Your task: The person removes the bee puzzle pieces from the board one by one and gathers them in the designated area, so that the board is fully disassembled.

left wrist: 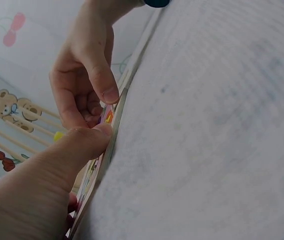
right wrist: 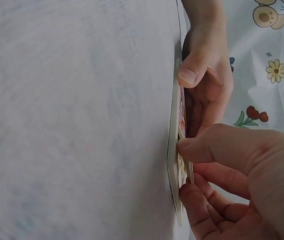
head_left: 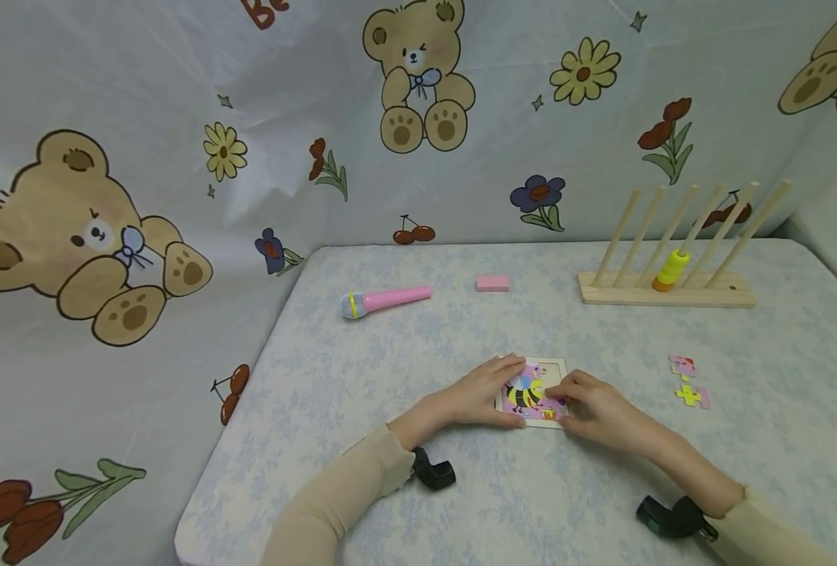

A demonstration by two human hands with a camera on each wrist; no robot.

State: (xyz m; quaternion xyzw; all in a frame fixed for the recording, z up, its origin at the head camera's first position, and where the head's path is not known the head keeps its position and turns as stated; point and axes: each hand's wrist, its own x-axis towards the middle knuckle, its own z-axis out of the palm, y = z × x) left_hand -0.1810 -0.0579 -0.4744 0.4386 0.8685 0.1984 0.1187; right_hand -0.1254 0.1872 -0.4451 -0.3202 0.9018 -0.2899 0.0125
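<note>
A small square jigsaw puzzle [head_left: 524,397] with a bee picture lies in a pale wooden frame on the table. My left hand [head_left: 482,395] grips its left side, fingers at the far edge and thumb at the near corner. At the right side, my right hand [head_left: 602,413] pinches a puzzle piece [right wrist: 188,167] between thumb and fingers; the piece stands tilted against the board in the right wrist view. The fingers hide most of that piece. In the tray's far right corner, bare wood shows. Loose puzzle pieces [head_left: 690,395] lie to the right of my right hand.
A pink toy microphone [head_left: 395,298] lies at the back left, with a pink block [head_left: 493,283] to its right. At the back right stands a wooden peg rack [head_left: 666,295] with yellow and orange rings on one peg. A bear-printed cloth hangs behind the table.
</note>
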